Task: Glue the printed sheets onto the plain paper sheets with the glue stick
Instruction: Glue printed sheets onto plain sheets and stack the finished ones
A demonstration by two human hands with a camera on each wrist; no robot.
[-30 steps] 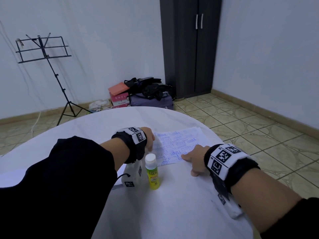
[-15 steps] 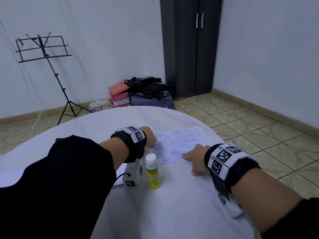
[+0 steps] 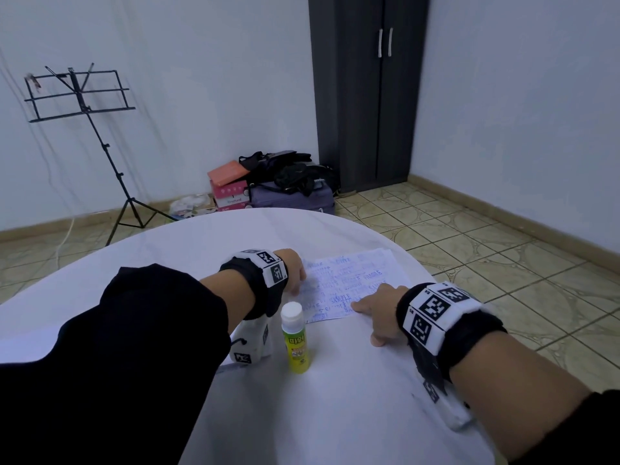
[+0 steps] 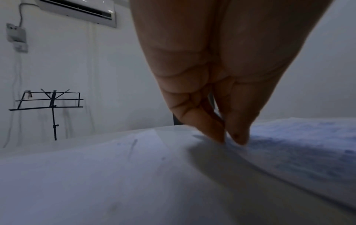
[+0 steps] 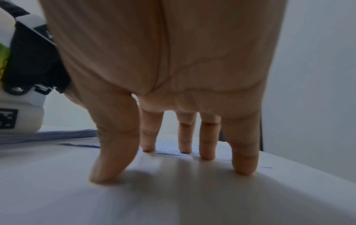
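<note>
Printed sheet (image 3: pixel 352 283) lies flat; our left hand (image 3: pixel 292 270) fingertips press its left edge, right hand (image 3: pixel 379 310) spread on its near edge; glue stick (image 3: pixel 295 337) stands upright just nearer, closer to left.

You wear black sleeves (image 3: pixel 134 330) pushed up your forearms. Each wrist carries a black band (image 3: pixel 469 333) with white blocks printed in black square markers (image 3: pixel 432 307), and a white camera housing (image 3: pixel 248 344) hangs beneath.

printed sheet (image 3: pixel 349 283), blue text, "FRAGILE" legible
</note>
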